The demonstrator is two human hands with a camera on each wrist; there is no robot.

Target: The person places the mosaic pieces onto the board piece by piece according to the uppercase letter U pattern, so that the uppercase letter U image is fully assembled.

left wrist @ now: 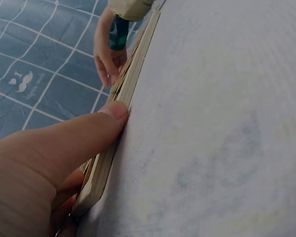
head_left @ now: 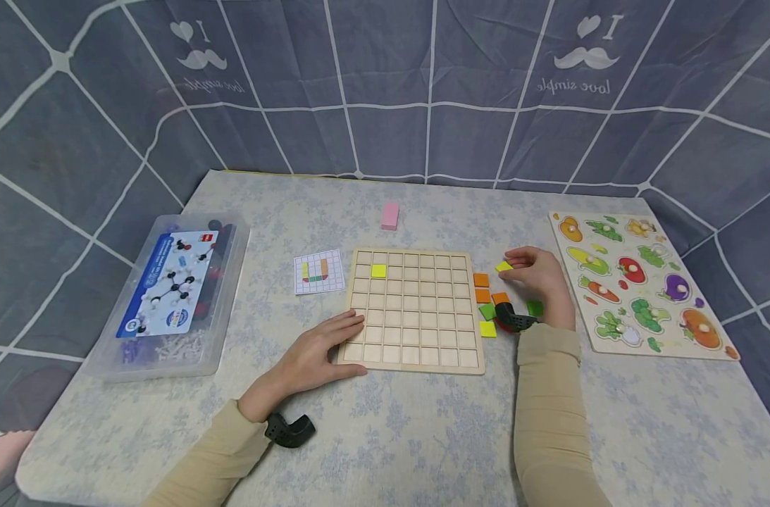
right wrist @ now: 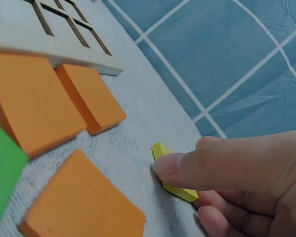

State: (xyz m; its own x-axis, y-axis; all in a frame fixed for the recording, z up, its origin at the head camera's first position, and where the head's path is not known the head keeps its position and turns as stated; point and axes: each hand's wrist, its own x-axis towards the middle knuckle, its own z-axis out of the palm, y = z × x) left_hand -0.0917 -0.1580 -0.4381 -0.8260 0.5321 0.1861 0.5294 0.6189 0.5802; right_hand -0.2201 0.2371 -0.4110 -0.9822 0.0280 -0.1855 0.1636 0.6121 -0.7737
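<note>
A wooden grid board (head_left: 411, 301) lies in the middle of the table, with one yellow square tile (head_left: 378, 271) in a cell near its upper left. My left hand (head_left: 308, 355) rests at the board's lower-left corner, fingers fairly straight; the left wrist view shows the thumb (left wrist: 116, 111) against the board's edge. To the right of the board, my right hand (head_left: 539, 276) pinches another yellow tile (right wrist: 180, 191) between thumb and fingers, close to the tabletop. Beside the board's right edge lie orange tiles (head_left: 481, 280), green tiles (head_left: 487, 311) and a yellow tile (head_left: 488, 329). The right wrist device partly hides this group.
A small pattern card (head_left: 320, 282) lies left of the board, and a pink block (head_left: 390, 216) behind it. On the far left sits a clear plastic box (head_left: 226, 310) of molecule-model parts. At the right lies a vegetable puzzle board (head_left: 613, 282).
</note>
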